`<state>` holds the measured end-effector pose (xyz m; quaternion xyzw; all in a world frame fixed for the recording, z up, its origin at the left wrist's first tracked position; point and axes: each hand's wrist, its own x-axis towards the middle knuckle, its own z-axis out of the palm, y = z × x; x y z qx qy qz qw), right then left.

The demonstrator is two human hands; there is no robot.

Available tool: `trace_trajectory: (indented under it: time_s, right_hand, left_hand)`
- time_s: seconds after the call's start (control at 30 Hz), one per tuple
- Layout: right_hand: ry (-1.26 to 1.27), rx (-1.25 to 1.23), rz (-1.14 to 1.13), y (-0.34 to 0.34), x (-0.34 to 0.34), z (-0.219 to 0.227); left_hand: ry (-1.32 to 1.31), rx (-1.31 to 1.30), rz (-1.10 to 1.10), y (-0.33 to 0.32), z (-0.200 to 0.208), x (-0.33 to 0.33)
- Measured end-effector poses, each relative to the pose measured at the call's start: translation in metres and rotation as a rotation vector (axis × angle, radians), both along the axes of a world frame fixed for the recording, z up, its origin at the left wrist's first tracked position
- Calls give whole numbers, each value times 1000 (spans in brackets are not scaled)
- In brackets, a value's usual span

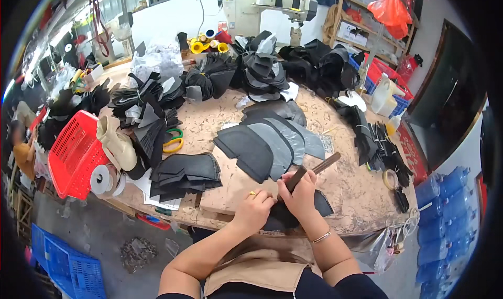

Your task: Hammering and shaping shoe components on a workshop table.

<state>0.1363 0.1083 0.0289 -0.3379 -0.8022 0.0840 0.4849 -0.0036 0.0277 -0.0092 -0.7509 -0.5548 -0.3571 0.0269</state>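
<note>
My right hand [298, 195] is closed round a dark bar-shaped tool [296, 178] near the table's front edge. A brown stick [327, 163] juts out beyond its fingers; whether both are one tool, I cannot tell. Beneath my hands lies a black cut shoe-upper piece [322, 203], partly hidden. My left hand [254, 211], a ring on one finger, is closed at that piece's left edge, its fingertips hidden. Just beyond are overlapping black and grey upper pieces [246, 148], fanned out. A stack of black pieces [186, 174] lies to the left.
Scissors with green and yellow handles [173, 142] lie left of the fan. A beige boot [116, 142] stands by a red basket [73, 155]. Bundled black pieces [209, 76] line the back, before a sewing machine [283, 3]. A tape roll [390, 179] sits at the right.
</note>
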Motion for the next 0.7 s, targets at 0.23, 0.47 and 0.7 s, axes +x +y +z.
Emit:
trace_trajectory:
  time_s: [0.23,0.47,0.7]
  right_hand:
    - [28,47,-1,0,-1,-2]
    - [-46,107,-18,-6,-3,6]
    - [-5,45,47,-2,2,11]
  left_hand:
    - [22,94,46,-7,8,-3]
    - [267,79,66,-12,12,4]
    - [124,93,70,-9,5,-1]
